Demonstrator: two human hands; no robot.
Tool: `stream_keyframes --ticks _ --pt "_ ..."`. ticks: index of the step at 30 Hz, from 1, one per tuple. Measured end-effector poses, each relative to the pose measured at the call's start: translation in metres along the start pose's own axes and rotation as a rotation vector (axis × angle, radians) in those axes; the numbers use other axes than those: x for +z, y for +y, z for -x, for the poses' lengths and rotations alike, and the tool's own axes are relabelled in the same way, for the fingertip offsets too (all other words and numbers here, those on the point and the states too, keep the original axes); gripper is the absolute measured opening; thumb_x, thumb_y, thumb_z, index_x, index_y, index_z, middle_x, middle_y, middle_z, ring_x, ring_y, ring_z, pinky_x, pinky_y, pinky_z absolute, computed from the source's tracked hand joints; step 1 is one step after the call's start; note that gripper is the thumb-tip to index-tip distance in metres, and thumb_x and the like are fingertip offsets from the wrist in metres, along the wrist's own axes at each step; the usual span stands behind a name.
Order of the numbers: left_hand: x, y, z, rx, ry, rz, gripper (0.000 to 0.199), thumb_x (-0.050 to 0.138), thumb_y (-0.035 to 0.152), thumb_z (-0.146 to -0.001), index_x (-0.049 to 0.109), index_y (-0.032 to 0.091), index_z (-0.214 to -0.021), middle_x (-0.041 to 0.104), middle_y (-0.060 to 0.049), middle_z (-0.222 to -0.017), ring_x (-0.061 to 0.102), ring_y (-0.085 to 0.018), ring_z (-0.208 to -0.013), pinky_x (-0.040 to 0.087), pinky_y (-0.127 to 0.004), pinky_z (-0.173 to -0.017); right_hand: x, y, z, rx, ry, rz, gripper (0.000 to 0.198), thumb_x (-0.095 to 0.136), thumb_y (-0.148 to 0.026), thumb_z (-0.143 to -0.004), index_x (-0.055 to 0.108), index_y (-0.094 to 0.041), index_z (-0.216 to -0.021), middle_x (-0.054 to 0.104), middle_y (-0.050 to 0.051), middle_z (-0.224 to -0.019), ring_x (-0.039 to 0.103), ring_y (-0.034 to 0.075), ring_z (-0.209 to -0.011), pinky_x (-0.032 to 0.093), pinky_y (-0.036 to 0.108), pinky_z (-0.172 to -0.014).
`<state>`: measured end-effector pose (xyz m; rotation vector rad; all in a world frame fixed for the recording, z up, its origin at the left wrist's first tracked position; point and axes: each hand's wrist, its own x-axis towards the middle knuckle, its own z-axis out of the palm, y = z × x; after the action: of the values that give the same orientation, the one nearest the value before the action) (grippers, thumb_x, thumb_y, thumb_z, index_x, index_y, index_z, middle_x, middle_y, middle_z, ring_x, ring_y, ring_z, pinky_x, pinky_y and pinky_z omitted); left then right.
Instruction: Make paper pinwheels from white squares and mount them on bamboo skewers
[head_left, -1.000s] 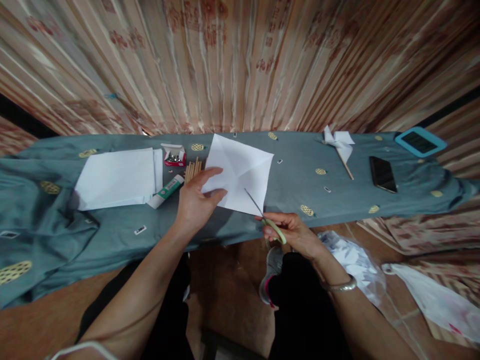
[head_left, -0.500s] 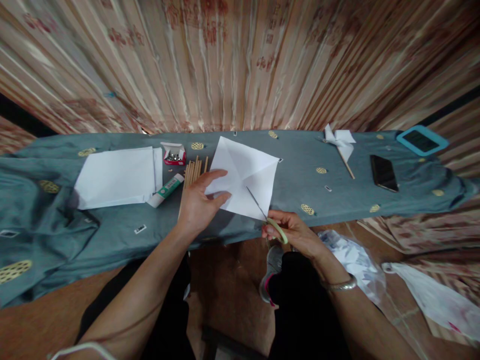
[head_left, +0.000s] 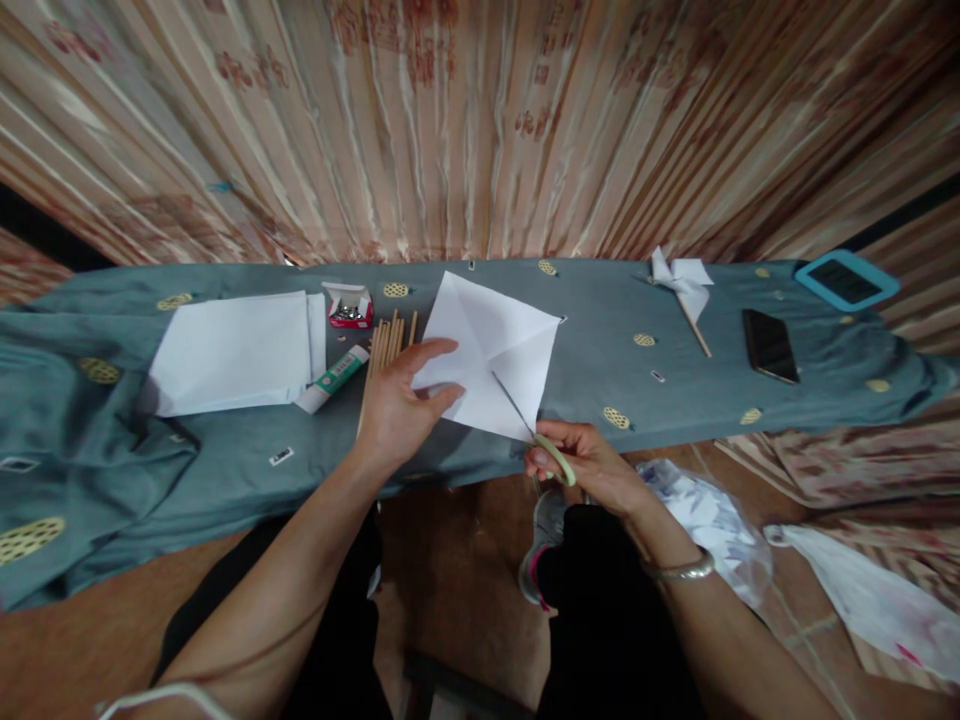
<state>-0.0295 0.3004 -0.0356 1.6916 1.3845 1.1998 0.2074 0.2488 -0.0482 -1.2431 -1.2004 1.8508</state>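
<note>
A square sheet of white paper [head_left: 517,335] with diagonal creases lies at the table's middle, one corner pointing away from me. My left hand [head_left: 399,405] grips its left edge, thumb and forefinger on top and the other fingers hidden. My right hand [head_left: 589,465] is closed round the pale green handles of scissors [head_left: 556,460] at the near corner. One blade shows on top of the paper, pointing in toward the centre; the other blade is hidden. Thin wooden sticks [head_left: 386,340] lie just behind my left hand.
Left of the sticks are a glue stick [head_left: 337,378], a red box of small metal pins [head_left: 349,308] and a paper stack [head_left: 232,352]. On the right lie a paper pinwheel [head_left: 688,285], a phone [head_left: 770,345] and a blue-framed tablet [head_left: 847,280]. Plastic bags [head_left: 712,525] rest on the floor.
Almost nothing differs. The view has shifted very slightly; both hands, the paper and the scissors keep their places.
</note>
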Motion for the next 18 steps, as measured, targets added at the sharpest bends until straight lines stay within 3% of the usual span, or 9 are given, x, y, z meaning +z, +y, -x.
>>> stream_keyframes --ticks 18 --pt "-0.0019 0.0021 0.0001 -0.008 -0.006 0.018 0.042 0.073 0.019 -0.069 0.070 0.026 -0.111 0.069 -0.003 -0.119 0.063 -0.024 -0.110 0.053 -0.034 -0.093 0.0005 -0.0002 -0.0004 -0.015 0.017 -0.004 0.034 0.084 -0.046 -0.063 0.071 -0.017 -0.077 0.063 -0.004 -0.059 0.050 0.004 -0.049 0.040 0.017 -0.049"
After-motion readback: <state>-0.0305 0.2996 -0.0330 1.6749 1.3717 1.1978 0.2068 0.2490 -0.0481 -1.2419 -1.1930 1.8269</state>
